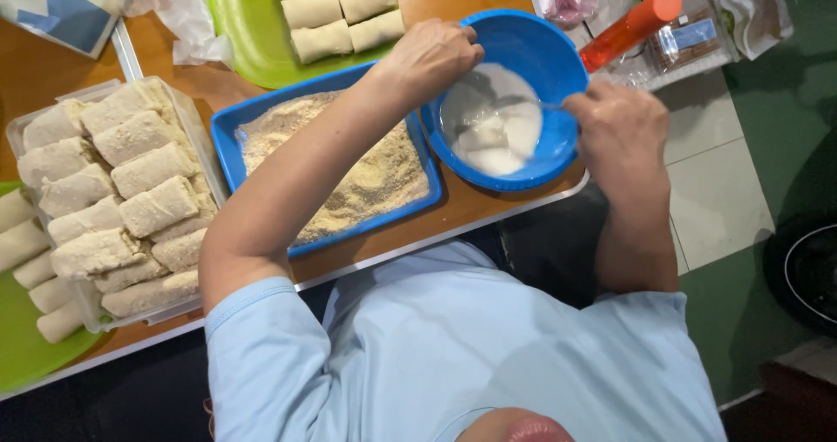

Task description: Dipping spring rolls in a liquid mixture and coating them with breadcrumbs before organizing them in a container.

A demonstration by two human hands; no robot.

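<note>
A brown wooden table (475, 207) edged with a pale metal strip is seen from above. On it are set a round blue plastic bowl (558, 54), a rectangular blue plastic tray (228, 150) of breadcrumbs, a clear plastic container (196, 137) packed with breaded rolls, a green plastic tray (240, 23) of plain rolls, a second green tray (22, 346) at the left edge, and crumpled clear plastic wrap (183, 10).

Blurred utensil (523, 104) in batter; green tray (248, 23) cut off above.
</note>
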